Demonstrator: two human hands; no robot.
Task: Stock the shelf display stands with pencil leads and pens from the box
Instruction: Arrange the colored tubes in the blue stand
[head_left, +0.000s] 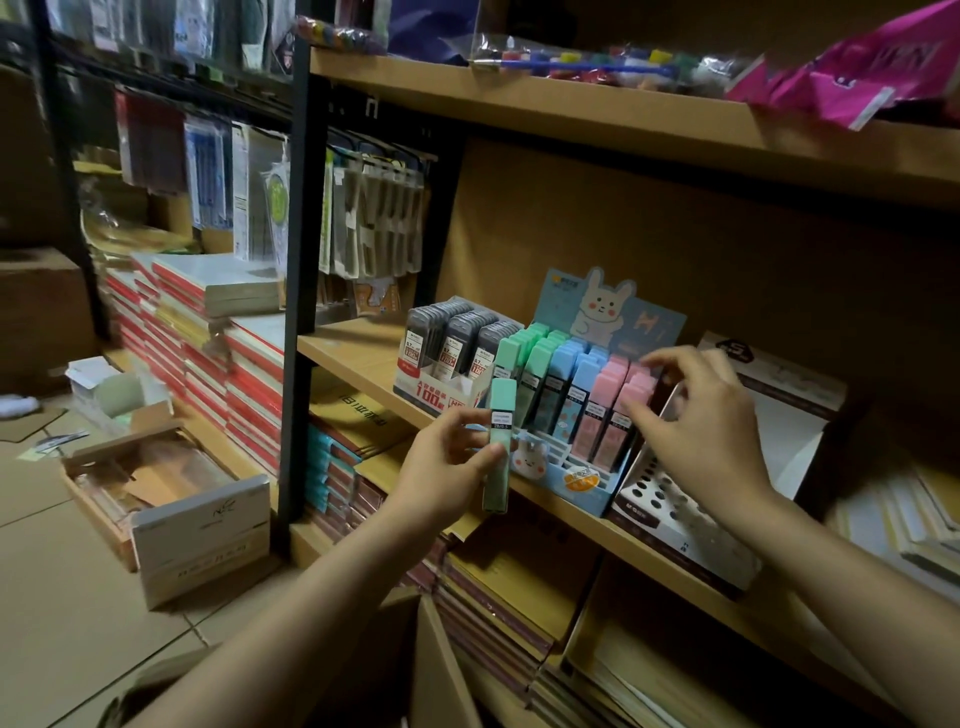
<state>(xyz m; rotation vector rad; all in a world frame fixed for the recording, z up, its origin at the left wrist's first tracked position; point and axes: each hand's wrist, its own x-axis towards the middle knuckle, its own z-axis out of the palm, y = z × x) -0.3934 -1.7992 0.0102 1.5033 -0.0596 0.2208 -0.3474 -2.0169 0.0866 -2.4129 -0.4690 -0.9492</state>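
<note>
- Pencil lead case (500, 441), mint green, is up in the left hand (447, 467), upright with a slight tilt, its white label facing out, just in front of the shelf edge (363, 364).
- Left fingers (470, 423) are curled round the case's middle, thumb on the near side, so it's a firm hold.
- Off to the left of those fingers, down on the floor, an open cardboard box (171, 499) and stacks of red-edged notebooks (249, 384).
- Just behind the left fingers sits a tray of grey lead cases (457, 338), packed in three rows.
- Between the two hands stands the rabbit display stand (597, 467), pale blue, holding rows of green, blue and pink cases (618, 410); its front slots stand open.
- Right hand (701, 415) reaches in over the stand's right end, fingers (665, 358) spread and bent, tips touching the tops of the pink cases; whether they pinch one, I cannot tell.
- Below and right of the right fingers, a white stand with round holes (670, 499) rests on the same shelf.
</note>
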